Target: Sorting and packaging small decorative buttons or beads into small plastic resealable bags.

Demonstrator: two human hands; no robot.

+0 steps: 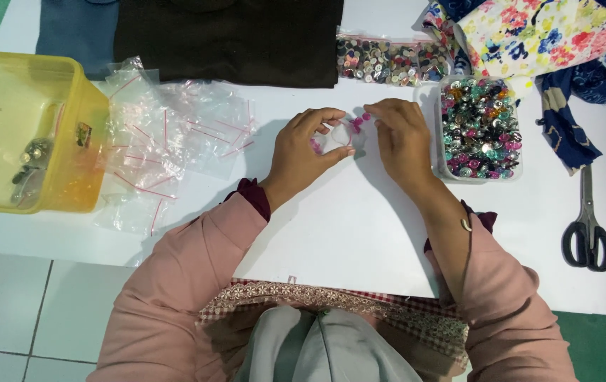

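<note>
The person's left hand (306, 145) and right hand (402, 138) meet over the middle of the white table (345, 233). Between them they hold a small clear bag (340, 134), the left hand's thumb and fingers curled around its left side and the right hand's fingertips pinching its right edge. A few pink buttons (356, 122) show at the bag's top and left side; whether they lie inside it or against its mouth is hard to tell from this view.

Just right of the right hand stands a clear tub (478, 127) filled with mixed shiny buttons. Farther back lies a clear packet of buttons (391, 60), beside a dark brown cloth (232, 39) and a blue cloth (76, 28). A floral fabric (543, 32) is heaped at the far right corner, and black-handled scissors (587, 223) lie well to the right. Left of the hands a loose pile of empty small bags (168, 138) with red seal strips spreads out, touching a yellow box (27, 134) at the left edge.
</note>
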